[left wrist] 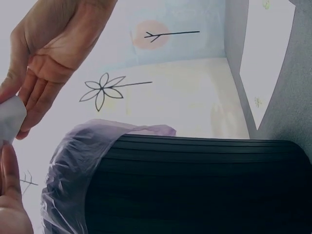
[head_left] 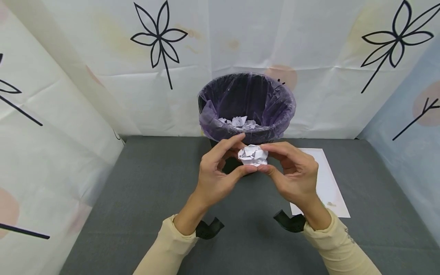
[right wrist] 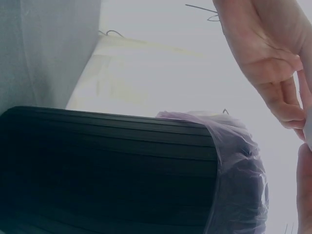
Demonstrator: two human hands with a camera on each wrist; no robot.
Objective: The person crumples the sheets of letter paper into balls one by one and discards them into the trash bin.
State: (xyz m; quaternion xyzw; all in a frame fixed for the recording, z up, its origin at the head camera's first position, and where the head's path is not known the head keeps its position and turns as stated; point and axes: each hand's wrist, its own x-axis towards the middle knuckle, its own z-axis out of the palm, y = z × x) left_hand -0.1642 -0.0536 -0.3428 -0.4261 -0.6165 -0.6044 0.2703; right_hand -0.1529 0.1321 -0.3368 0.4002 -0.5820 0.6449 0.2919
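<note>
Crumpled paper ball: white, roughly round, sharply creased, grey in the folds. Position: six o'clock of the black bin, raised before its purple liner. Left hand at eight o'clock, right hand at four; thumbs and fingers of both clamped on the ball.

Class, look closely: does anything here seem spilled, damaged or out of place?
Nothing looks spilled. The sheet right of the bin bears a faint mark near its near edge, odd on white paper; stain or print, I can't tell. The held ball is crumpled, seemingly deliberately.
</note>
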